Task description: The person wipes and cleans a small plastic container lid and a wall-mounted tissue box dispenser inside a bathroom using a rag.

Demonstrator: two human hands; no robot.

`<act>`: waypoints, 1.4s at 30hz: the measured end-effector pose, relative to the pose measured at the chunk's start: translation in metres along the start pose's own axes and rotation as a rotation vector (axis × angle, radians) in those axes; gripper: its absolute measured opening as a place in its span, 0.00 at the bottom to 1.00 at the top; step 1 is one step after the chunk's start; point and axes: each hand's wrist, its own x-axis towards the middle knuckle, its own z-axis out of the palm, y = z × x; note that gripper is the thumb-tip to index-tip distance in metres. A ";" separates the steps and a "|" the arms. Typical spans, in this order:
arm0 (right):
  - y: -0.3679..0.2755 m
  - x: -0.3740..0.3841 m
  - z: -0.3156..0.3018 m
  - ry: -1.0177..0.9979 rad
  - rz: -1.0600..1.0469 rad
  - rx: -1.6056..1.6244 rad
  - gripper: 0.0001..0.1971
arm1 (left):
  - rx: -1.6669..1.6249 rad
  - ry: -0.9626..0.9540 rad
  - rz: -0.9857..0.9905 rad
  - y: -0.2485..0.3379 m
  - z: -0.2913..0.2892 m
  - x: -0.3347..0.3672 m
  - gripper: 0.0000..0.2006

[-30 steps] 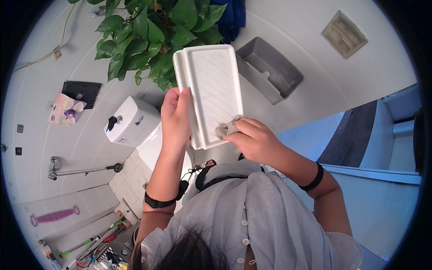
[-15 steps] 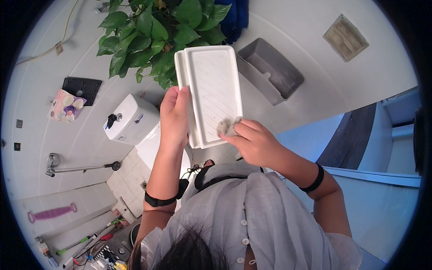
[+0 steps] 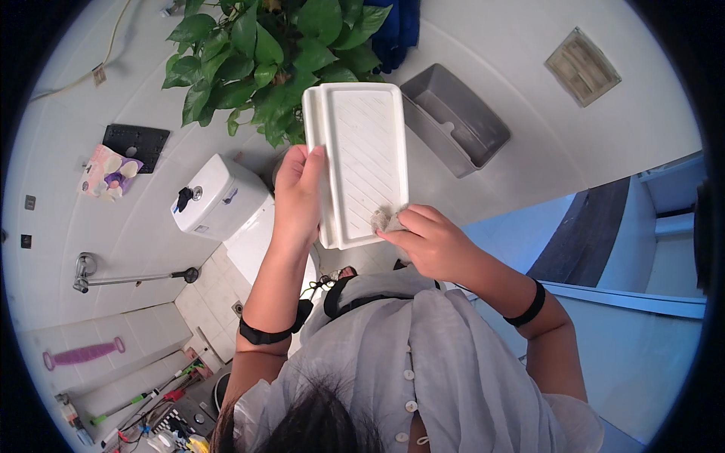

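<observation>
A white rectangular plastic tray (image 3: 366, 151) with slanting ridges and a raised rim is held up in front of me. My left hand (image 3: 300, 192) grips its left side, the thumb lying over the edge and the other fingers behind. In my right hand (image 3: 434, 240) a small crumpled greyish cloth (image 3: 384, 220) is pinched between thumb and fingers. The cloth presses on the tray's face near its lower right corner. The tray's back is out of sight.
A leafy green plant (image 3: 264, 57) hangs just beyond the tray. A grey plastic bin (image 3: 457, 121) is fixed to the wall at right. On the left stands a white toilet (image 3: 223, 200); a blue-lit cabinet (image 3: 604, 317) is on the right.
The tray has shifted slightly right in the view. My right hand's cloth has moved a little down and right across the ridged face, with both grips kept.
</observation>
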 end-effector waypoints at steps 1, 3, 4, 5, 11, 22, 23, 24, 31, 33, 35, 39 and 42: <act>0.000 -0.001 -0.001 -0.021 -0.009 0.000 0.17 | 0.001 0.012 0.014 -0.001 0.002 0.000 0.11; -0.001 0.000 -0.002 -0.035 -0.014 -0.006 0.16 | 0.027 0.023 0.027 -0.003 0.001 0.004 0.11; -0.002 0.004 -0.003 -0.050 0.013 -0.001 0.16 | 0.054 0.037 0.041 -0.003 0.001 0.005 0.11; -0.002 0.008 -0.002 -0.066 0.041 0.003 0.17 | 0.054 0.033 0.040 -0.003 0.002 0.004 0.11; -0.008 0.015 0.003 -0.039 -0.010 -0.004 0.17 | 0.059 -0.055 -0.005 -0.010 0.003 0.005 0.10; -0.004 0.005 0.008 -0.061 -0.009 0.084 0.17 | 0.115 -0.096 0.017 -0.016 0.011 0.002 0.11; -0.001 0.001 0.007 -0.066 -0.008 0.077 0.17 | 0.110 -0.087 0.011 -0.016 0.010 0.003 0.11; 0.002 -0.001 0.004 -0.066 -0.008 0.078 0.17 | 0.104 -0.079 0.005 -0.014 0.009 0.004 0.11; -0.010 0.008 0.014 -0.036 0.167 0.178 0.14 | 0.223 0.009 0.218 -0.005 0.026 -0.009 0.10; -0.012 0.008 0.016 0.023 0.173 0.153 0.14 | 0.238 0.010 0.244 -0.004 0.023 -0.008 0.10; -0.004 0.003 0.011 0.038 0.225 0.004 0.13 | 0.309 0.017 0.308 -0.001 0.019 -0.009 0.11; 0.003 -0.005 0.005 -0.075 0.316 -0.058 0.12 | 0.304 0.039 0.262 0.004 0.017 -0.009 0.10; -0.008 0.007 0.017 0.032 0.218 0.108 0.12 | 0.210 0.053 0.275 -0.002 0.022 -0.010 0.10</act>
